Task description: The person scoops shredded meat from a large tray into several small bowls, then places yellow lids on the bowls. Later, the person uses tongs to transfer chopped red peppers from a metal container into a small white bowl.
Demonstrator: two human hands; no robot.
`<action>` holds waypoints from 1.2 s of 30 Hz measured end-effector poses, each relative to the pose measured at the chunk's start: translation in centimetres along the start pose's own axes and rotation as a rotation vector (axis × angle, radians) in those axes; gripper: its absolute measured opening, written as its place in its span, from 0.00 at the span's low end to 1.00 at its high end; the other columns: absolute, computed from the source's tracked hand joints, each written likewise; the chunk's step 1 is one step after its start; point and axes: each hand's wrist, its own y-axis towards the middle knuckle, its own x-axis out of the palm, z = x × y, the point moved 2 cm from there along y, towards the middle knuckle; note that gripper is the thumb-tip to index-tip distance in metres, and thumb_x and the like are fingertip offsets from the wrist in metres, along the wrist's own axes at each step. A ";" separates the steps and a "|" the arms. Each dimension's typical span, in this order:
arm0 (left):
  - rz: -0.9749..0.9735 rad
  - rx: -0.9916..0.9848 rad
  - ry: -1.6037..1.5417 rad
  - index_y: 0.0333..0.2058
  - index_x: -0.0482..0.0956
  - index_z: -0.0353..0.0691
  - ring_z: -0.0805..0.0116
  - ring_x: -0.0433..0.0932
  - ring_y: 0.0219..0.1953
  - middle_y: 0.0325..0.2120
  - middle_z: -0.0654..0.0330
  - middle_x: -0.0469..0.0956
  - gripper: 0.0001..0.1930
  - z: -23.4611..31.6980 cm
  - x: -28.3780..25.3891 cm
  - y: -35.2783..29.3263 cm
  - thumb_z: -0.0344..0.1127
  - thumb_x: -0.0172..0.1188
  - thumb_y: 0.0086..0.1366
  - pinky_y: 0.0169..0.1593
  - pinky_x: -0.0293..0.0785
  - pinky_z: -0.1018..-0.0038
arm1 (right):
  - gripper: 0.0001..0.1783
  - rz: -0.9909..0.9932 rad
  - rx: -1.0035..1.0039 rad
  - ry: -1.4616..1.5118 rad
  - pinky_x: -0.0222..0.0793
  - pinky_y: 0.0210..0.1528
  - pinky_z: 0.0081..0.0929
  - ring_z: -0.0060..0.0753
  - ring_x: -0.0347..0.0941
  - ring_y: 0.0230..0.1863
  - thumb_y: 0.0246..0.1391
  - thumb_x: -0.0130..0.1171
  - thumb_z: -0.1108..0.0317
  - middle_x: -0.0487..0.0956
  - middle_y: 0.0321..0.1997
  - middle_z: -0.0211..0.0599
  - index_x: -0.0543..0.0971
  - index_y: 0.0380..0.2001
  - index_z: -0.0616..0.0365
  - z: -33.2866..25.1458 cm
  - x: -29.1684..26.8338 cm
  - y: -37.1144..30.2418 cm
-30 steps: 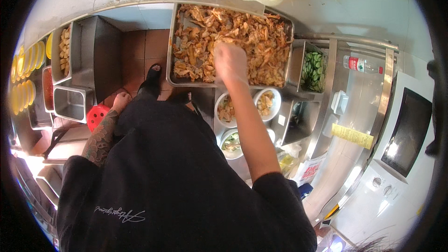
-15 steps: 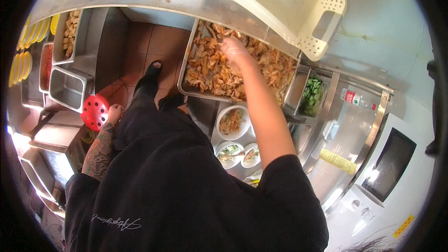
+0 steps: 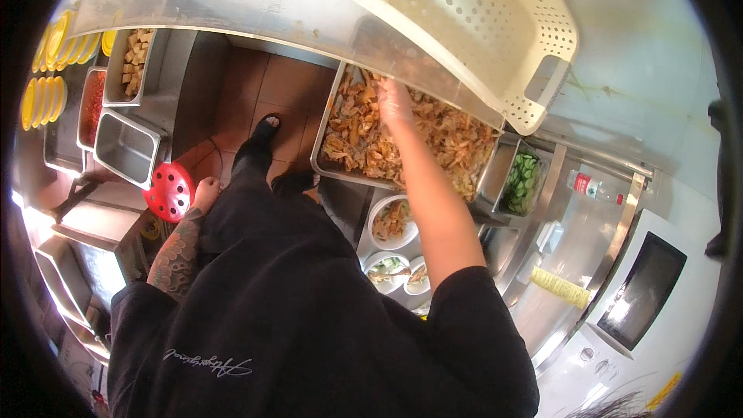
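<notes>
My right hand (image 3: pixel 395 104), in a thin clear glove, reaches over a large metal tray (image 3: pixel 319 142) of browned, shredded meat (image 3: pixel 352 135). Its fingers are blurred and partly behind the shelf edge, so their grip is unclear. Down at my left thigh hangs my left hand (image 3: pixel 207 192), bare, with its fingers curled in and nothing visible in them. Beside it is a red round stool (image 3: pixel 167 190) with holes in its seat. Near my right forearm, a white bowl (image 3: pixel 392 223) holds meat, and two smaller bowls of food stand closer to me.
Overhanging the tray is a metal shelf (image 3: pixel 232 8) with a cream perforated basket (image 3: pixel 495 54). Sliced cucumbers (image 3: pixel 524 178), a plastic bottle (image 3: pixel 594 186) and a white microwave (image 3: pixel 642 286) are at right. An unfilled metal pan (image 3: pixel 128 147) and tofu-like cubes (image 3: pixel 136 62) are at left.
The view has shifted, so the tray, stool and pans sit lower in the picture. My right hand stays over the meat, now closer to the shelf edge. My left hand remains by my thigh.
</notes>
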 end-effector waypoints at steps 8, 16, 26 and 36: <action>0.049 -0.033 -0.126 0.34 0.83 0.31 0.62 0.82 0.26 0.24 0.53 0.83 0.14 -0.7 0.4 -0.3 0.37 0.54 0.65 0.32 0.77 0.67 | 0.24 -0.024 -0.078 -0.861 0.79 0.33 0.35 0.34 0.78 0.31 0.68 0.52 0.57 0.78 0.53 0.56 0.72 0.57 0.66 -7.6 1.7 -5.5; 0.029 -0.088 0.059 0.34 0.84 0.32 0.59 0.85 0.33 0.27 0.51 0.84 0.16 -1.3 -0.1 -2.0 0.40 0.55 0.65 0.40 0.78 0.65 | 0.16 0.148 -0.144 -0.817 0.74 0.29 0.28 0.30 0.71 0.26 0.68 0.50 0.61 0.76 0.40 0.47 0.75 0.49 0.61 -5.2 4.9 -1.8; -0.064 0.056 -0.023 0.31 0.82 0.31 0.65 0.80 0.25 0.23 0.56 0.81 0.15 3.0 -0.3 3.5 0.39 0.53 0.66 0.30 0.75 0.69 | 0.11 0.002 0.135 -0.306 0.65 0.26 0.22 0.23 0.61 0.22 0.70 0.46 0.68 0.71 0.25 0.31 0.78 0.43 0.56 -6.2 -4.7 -4.7; -0.251 0.245 0.267 0.37 0.81 0.34 0.68 0.77 0.21 0.22 0.60 0.79 0.14 13.0 0.8 7.6 0.40 0.54 0.70 0.25 0.72 0.70 | 0.15 0.031 0.053 -0.295 0.68 0.40 0.33 0.30 0.66 0.31 0.66 0.56 0.56 0.74 0.29 0.36 0.77 0.40 0.59 -5.5 -14.0 -20.6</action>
